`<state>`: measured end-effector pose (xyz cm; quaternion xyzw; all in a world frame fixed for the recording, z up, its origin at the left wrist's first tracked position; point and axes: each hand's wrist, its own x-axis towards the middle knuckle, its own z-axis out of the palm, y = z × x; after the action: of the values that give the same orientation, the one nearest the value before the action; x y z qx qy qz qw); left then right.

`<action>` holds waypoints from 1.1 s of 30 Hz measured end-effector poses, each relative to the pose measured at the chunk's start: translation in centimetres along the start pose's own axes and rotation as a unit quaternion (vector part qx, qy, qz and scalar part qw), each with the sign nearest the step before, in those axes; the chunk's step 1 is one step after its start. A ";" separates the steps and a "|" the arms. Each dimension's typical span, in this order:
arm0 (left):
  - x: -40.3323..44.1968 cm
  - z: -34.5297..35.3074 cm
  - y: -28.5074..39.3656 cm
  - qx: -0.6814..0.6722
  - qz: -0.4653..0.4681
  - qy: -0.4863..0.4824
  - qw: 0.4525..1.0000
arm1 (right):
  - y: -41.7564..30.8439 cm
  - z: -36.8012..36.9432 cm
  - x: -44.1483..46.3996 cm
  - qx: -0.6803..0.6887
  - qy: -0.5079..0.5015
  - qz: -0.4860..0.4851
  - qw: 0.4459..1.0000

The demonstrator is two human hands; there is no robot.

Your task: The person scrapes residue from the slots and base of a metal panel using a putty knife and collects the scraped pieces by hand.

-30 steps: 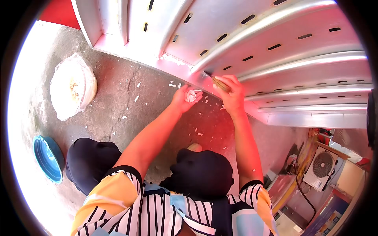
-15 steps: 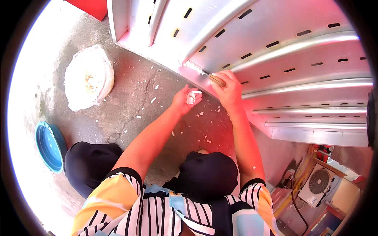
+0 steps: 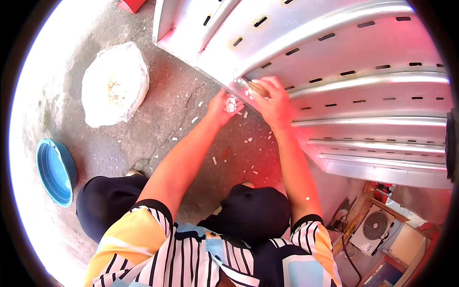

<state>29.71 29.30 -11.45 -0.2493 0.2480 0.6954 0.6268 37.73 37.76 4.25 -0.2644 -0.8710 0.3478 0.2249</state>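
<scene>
My right hand (image 3: 276, 106) grips a wooden-handled scraper (image 3: 258, 89), its blade down at the inner corner of a large silvery metal panel (image 3: 334, 51). The panel has raised ribs and rows of dark slots. Below the panel's near edge, my left hand (image 3: 218, 108) is cupped palm up, holding several white scraps (image 3: 231, 104). More white bits lie on the metal by the blade tip. My fingers partly hide the scraper.
White flakes dot the concrete floor (image 3: 186, 138). On the left stand a container lined with a white plastic bag (image 3: 142, 93), crumbs inside, and a blue basin (image 3: 71, 165). A fan unit (image 3: 375, 225) is at lower right, a red object (image 3: 131, 4) at the top.
My right hand has drawn slightly up and left with the scraper along the panel's corner. My left hand has risen a little with the scraps. The whole view has shifted slightly.
</scene>
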 end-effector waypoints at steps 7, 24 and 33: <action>0.7 -0.7 -0.4 -0.023 -0.009 0.017 1.000 | -0.7 -1.9 -1.0 -0.019 -0.018 0.042 0.999; 0.6 -1.4 -2.2 -0.017 -0.028 0.007 0.999 | -0.8 -2.2 -2.7 -0.073 0.001 0.044 0.996; -0.2 -0.6 0.6 -0.044 0.071 0.050 0.995 | -3.7 1.2 0.8 0.007 -0.050 -0.032 0.998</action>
<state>29.10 28.74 -11.75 -0.2932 0.2652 0.7351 0.5507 35.36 35.38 6.30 -0.2166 -0.8867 0.3597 0.1937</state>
